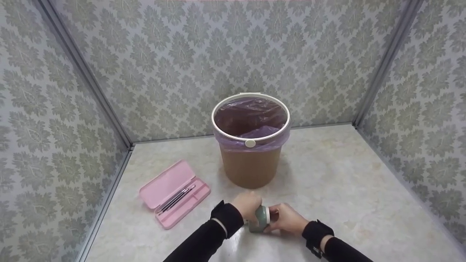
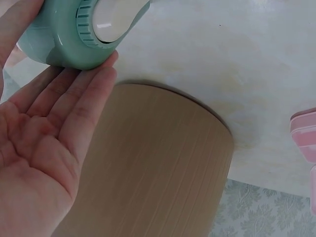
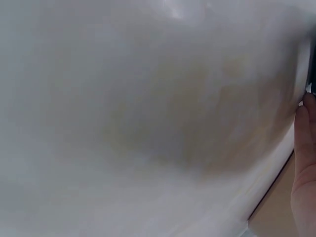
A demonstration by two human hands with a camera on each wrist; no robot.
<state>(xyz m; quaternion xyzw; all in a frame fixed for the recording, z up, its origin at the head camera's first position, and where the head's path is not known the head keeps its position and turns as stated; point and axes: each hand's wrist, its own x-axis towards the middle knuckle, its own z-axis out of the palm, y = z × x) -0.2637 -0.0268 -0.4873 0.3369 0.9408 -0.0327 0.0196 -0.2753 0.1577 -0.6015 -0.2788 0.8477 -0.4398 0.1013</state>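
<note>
On the table in the head view stands a small green pencil sharpener (image 1: 260,219) with a white disc-shaped end. My left hand (image 1: 248,206) grips its body from the left and above. From the right, the fingertips and thumb of my right hand (image 1: 288,219) pinch the rim of the white end. Up close in the left wrist view, the sharpener (image 2: 59,37) shows a ribbed ring around a white part, with the fingers beneath its rounded body. Only part of the right hand (image 3: 306,163) appears at the right wrist view's edge.
A brown bin (image 1: 251,165) with a white rim and purple liner stands just beyond my hands. On the left lies an open pink pencil case (image 1: 167,183) holding several slim dark pencils (image 1: 176,200). Patterned walls (image 1: 236,47) enclose the table at the back and sides.
</note>
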